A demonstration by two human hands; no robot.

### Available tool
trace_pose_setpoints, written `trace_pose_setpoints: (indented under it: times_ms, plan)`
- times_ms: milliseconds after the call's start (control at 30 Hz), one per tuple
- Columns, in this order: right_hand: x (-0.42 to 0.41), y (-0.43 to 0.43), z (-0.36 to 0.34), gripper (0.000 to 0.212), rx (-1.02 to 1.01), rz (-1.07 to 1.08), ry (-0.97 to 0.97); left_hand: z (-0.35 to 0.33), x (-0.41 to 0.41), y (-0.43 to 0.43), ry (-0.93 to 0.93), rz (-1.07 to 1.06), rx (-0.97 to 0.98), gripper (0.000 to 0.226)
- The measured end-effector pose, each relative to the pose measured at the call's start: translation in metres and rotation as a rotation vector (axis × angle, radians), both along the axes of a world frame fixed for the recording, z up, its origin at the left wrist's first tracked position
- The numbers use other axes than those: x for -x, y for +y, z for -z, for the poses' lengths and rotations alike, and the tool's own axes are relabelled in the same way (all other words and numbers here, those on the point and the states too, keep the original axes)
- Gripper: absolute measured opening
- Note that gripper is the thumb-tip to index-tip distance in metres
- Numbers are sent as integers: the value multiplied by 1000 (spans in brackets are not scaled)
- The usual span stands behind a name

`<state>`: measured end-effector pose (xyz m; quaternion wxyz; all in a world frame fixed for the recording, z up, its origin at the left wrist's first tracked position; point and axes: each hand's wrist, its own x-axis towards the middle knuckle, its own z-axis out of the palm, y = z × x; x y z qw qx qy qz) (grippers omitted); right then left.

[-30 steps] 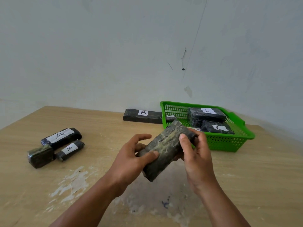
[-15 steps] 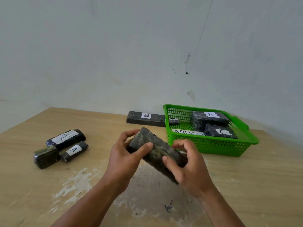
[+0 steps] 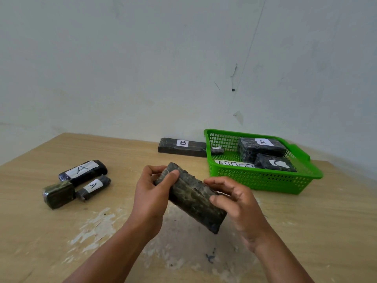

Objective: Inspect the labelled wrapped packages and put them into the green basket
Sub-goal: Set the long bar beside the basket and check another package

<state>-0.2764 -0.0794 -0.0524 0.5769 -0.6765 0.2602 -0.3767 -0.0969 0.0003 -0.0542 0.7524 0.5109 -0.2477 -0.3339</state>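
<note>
The left hand [image 3: 151, 193] curls round the upper end of the wrapped package [image 3: 191, 198]; the right hand [image 3: 239, 207] pinches its lower half. It is held tilted over the middle of the table [image 3: 336, 231], short of the green basket [image 3: 263, 181] at the far right corner. It looks stiff and slick-wrapped, best gripped across its narrow sides.

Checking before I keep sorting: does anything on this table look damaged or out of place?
The table is worn to whitish patches near the front. The held package, gripped by the left hand and right hand, shows no label on its visible face; neither does the squarish package at far left.
</note>
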Motion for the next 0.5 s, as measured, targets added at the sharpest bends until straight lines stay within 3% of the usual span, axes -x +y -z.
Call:
trace_pose_setpoints:
  times_ms: [200, 333, 500]
  plan:
    - [1, 0, 2, 26, 28, 25, 16, -2, 0, 0, 40, -5, 22, 20]
    - [2, 0, 3, 34, 7, -28, 2, -1, 0, 1, 37, 21, 29, 21]
    - [1, 1, 3, 32, -1, -62, 31, -1, -1, 2, 74, 181, 158, 39]
